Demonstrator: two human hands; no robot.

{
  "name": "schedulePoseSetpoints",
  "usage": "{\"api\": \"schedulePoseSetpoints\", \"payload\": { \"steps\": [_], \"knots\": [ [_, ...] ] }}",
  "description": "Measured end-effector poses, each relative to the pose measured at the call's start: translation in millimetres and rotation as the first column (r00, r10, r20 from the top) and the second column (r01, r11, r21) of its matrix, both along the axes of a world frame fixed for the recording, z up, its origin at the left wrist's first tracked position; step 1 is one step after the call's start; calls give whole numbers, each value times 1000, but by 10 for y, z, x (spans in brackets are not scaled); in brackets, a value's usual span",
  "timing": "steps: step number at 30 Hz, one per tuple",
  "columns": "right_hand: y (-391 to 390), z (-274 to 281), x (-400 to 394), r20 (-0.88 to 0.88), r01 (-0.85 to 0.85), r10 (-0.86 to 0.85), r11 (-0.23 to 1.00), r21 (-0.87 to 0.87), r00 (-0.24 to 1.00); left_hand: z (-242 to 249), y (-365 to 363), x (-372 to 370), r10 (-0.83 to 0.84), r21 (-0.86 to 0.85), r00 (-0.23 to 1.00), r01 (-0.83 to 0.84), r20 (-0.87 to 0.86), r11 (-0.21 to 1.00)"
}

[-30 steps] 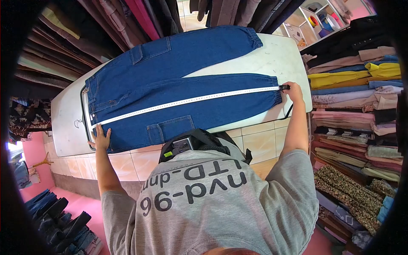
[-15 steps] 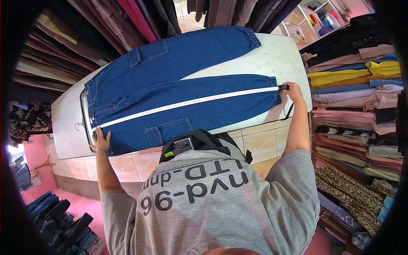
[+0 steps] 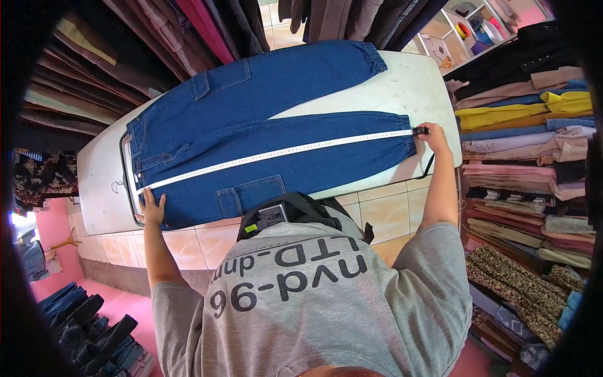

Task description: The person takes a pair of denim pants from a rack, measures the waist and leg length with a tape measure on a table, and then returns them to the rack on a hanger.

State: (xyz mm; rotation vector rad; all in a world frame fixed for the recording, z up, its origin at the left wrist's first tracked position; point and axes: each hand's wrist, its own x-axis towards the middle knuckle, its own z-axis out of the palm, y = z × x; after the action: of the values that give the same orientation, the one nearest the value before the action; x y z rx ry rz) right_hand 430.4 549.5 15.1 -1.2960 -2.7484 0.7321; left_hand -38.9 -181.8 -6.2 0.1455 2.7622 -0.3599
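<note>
A pair of blue denim jeans (image 3: 264,94) with elastic cuffs and cargo pockets lies flat on a white table. A white measuring tape (image 3: 276,152) runs straight along the nearer leg, from waistband to cuff. My left hand (image 3: 151,208) rests at the waistband with fingers spread, its fingertips at the tape's end. At the cuff, my right hand (image 3: 433,136) is closed on the dark tape measure case (image 3: 420,131), from which the tape extends.
The white table (image 3: 427,81) has a dark looped frame and a small hook at its left end. Trousers (image 3: 157,31) hang along the far side. Folded clothes (image 3: 521,169) fill shelves on the right. Dark jeans (image 3: 94,327) are stacked at lower left. A black waist bag (image 3: 282,213) touches the table's near edge.
Almost nothing differs. The view has shifted very slightly, while both hands, the tape and the jeans keep their places.
</note>
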Motion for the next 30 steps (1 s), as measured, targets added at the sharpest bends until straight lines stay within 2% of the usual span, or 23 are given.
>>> {"api": "schedulePoseSetpoints", "payload": {
  "steps": [23,30],
  "knots": [
    [-38,50,-38,48,28,-29,999,21,998,-81,-41,-27,19,31,1000,-19,1,999],
    [2,-6,-17,44,10,-11,1000,24,999,-198,-156,-97,0,113,1000,1,-3,994]
  ]
}}
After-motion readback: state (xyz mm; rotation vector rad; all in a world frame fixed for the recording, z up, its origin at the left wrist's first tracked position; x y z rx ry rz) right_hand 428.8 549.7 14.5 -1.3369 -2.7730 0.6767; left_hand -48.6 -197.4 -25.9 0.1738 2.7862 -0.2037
